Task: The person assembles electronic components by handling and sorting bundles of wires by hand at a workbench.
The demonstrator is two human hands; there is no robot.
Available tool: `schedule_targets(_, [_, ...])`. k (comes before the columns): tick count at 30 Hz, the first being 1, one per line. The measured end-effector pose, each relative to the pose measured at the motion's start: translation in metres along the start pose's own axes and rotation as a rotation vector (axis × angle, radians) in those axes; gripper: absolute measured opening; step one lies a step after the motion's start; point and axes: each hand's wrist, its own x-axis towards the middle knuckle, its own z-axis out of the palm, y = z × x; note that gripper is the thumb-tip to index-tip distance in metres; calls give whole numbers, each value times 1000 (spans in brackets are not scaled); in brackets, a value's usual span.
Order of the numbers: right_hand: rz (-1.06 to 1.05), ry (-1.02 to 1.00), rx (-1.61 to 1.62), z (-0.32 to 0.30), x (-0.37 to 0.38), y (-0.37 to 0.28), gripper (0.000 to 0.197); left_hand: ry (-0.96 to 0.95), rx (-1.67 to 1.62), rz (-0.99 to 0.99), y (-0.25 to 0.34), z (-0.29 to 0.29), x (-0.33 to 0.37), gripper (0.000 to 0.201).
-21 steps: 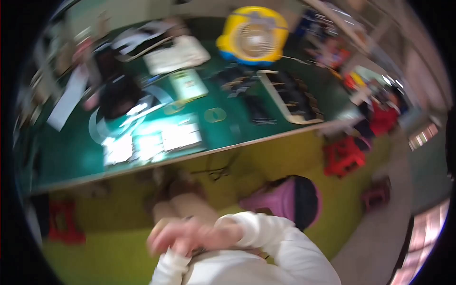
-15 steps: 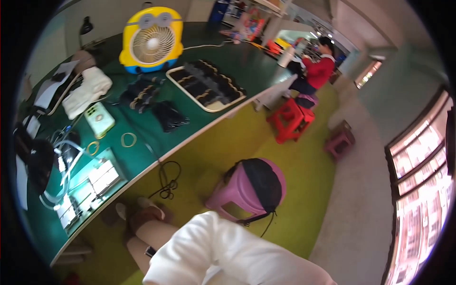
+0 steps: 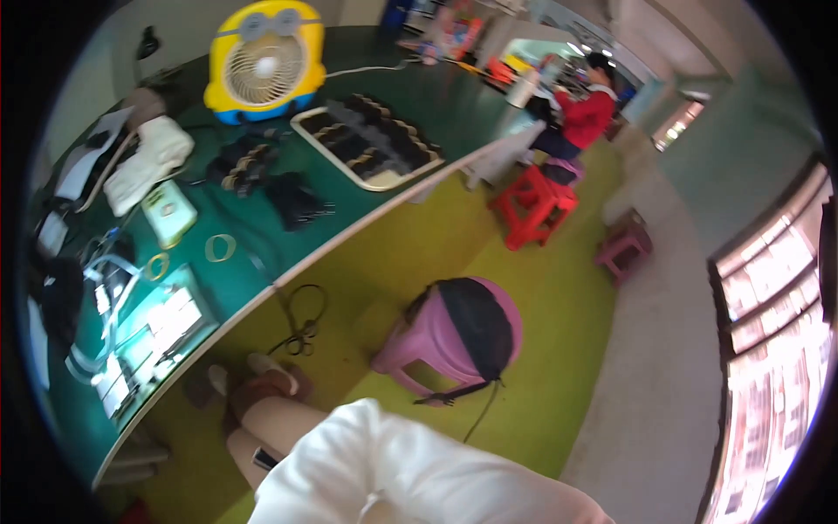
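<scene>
Though hidden below the lower edge, hands not to be judged: no telling whether released, clenched or grasping anything. Only a white sleeve (image 3: pixel 419 472) in view, bulging up from the bottom middle; no telling which arm.

Nearest to that sleeve, a pink stool (image 3: pixel 419 349), just up and to the right of it on the yellow-green floor (image 3: pixel 524 402). Topped with a black cushion (image 3: pixel 478 321), a thin black strap trailing down from the near side. Round seat, so no long axis to speak of; tilted appearance owing to the bent lens. Close beside the sleeve, apart from it, no contact visible.

Left of the sleeve, a bare leg (image 3: pixel 266 428) ending in a light shoe (image 3: pixel 264 365) under the table edge. Between shoe and stool, a looped dark cable (image 3: pixel 301 316) on the floor.

Further out to the left, a long green table (image 3: pixel 445 113) running away diagonally. On it, nearest first: a lit white pad (image 3: pixel 166 319), two yellowish rings (image 3: pixel 220 248), a pale green box (image 3: pixel 168 212), a heap of dark parts (image 3: pixel 297 201), a cream tray (image 3: pixel 367 140) filled with rows of dark pieces, a white cloth (image 3: pixel 148 162), a yellow fan (image 3: pixel 264 61) at the far end.

Well apart to the upper right, a red stool (image 3: pixel 532 205), a dark pink stool (image 3: pixel 624 246), and a person in red (image 3: pixel 587 115) seated at the table's far corner.
</scene>
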Motion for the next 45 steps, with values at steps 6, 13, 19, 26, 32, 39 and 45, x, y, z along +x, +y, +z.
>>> schedule_targets(6, [-326, 218, -394, 22, 55, 68, 20, 470, 17, 356, 62, -39, -63, 16])
schedule_targets(13, [288, 260, -202, 23, 63, 114, 11, 466, -444, 289, 81, -41, -61, 12])
schedule_targets(19, [346, 334, -54, 20, 82, 123, 7, 396, -582, 345, 82, -55, -47, 12])
schedule_targets(26, [397, 391, 52, 18, 103, 125, 11, 359, -668, 389, 91, -66, -33, 10])
schedule_targets(32, [404, 376, -69, 17, 120, 127, 14, 405, -644, 418, 101, -69, -24, 8])
schedule_targets(39, [426, 406, -79, 20, 129, 127, 15, 460, -637, 460, 106, -72, -22, 8])
schedule_targets(45, [419, 463, 30, 24, 131, 132, 16, 443, -630, 450, 108, -78, -24, 9])
